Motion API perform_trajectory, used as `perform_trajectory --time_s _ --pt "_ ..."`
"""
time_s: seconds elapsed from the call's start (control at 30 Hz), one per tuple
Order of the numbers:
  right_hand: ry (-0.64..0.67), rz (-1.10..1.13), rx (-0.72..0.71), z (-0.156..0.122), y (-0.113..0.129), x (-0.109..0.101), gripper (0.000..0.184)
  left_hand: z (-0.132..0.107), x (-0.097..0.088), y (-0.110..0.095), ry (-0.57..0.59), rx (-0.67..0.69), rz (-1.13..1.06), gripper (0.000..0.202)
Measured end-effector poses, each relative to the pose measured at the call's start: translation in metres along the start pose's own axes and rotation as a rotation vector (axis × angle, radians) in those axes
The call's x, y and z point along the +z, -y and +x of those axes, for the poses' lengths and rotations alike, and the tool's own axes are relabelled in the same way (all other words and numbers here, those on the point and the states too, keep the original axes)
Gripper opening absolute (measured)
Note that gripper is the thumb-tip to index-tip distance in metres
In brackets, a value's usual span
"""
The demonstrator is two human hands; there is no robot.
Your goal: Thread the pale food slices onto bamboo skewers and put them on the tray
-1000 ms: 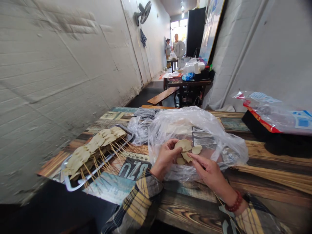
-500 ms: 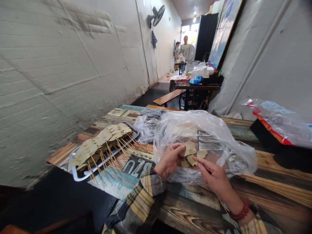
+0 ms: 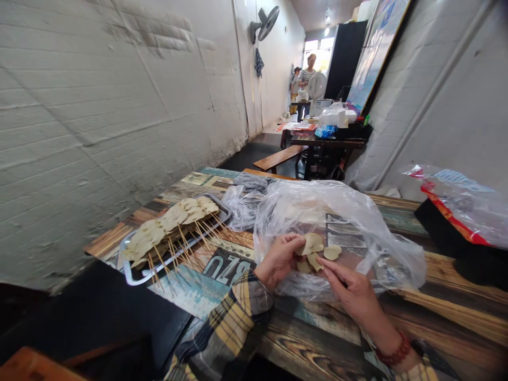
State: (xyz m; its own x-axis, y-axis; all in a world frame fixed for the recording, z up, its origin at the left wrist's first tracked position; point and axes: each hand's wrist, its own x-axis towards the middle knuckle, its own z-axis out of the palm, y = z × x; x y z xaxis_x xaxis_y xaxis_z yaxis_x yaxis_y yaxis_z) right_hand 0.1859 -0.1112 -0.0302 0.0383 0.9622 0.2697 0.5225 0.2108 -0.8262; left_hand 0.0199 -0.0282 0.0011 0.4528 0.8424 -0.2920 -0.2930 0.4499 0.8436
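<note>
Over the clear plastic bag (image 3: 357,211), my left hand (image 3: 280,259) is closed on thin pale beige slices (image 3: 311,243), pinching them between thumb and fingers. My right hand (image 3: 353,291), with a red bead bracelet, is closed on a thin wooden skewer (image 3: 369,341); its tail shows below the palm. The right fingertips touch the edge of a slice, and the skewer's tip is hard to make out. A separate slice (image 3: 332,252) lies just right of the held ones. To the left, a metal tray (image 3: 133,276) bears stacked skewered slices (image 3: 170,222), their sticks pointing toward me.
The wood-patterned table (image 3: 309,338) also holds a grey cloth-like bundle (image 3: 252,182) behind the tray. At right stands a black container (image 3: 440,225) with red-edged plastic packaging. Farther off are a bench (image 3: 280,157), a cluttered table (image 3: 329,142) and two people (image 3: 307,76).
The view has shifted slightly, so the scene sits a little farther right. Both hands keep their holds, with hardly any movement against the slices.
</note>
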Motion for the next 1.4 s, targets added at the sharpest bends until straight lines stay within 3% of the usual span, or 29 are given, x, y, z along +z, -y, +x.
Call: perform_trajectory --time_s 0.4,1.1,1.4 --pt "-0.022 0.015 -0.021 0.001 0.0 0.001 0.032 0.002 -0.001 0.005 -0.006 0.047 0.045 0.032" --pt "-0.066 0.11 0.084 0.002 0.01 0.004 0.036 0.004 0.002 0.005 -0.1 0.333 0.411 0.027" --pt "-0.017 0.171 0.148 0.002 0.008 0.005 0.039 0.005 0.002 0.005 -0.101 0.334 0.463 0.03"
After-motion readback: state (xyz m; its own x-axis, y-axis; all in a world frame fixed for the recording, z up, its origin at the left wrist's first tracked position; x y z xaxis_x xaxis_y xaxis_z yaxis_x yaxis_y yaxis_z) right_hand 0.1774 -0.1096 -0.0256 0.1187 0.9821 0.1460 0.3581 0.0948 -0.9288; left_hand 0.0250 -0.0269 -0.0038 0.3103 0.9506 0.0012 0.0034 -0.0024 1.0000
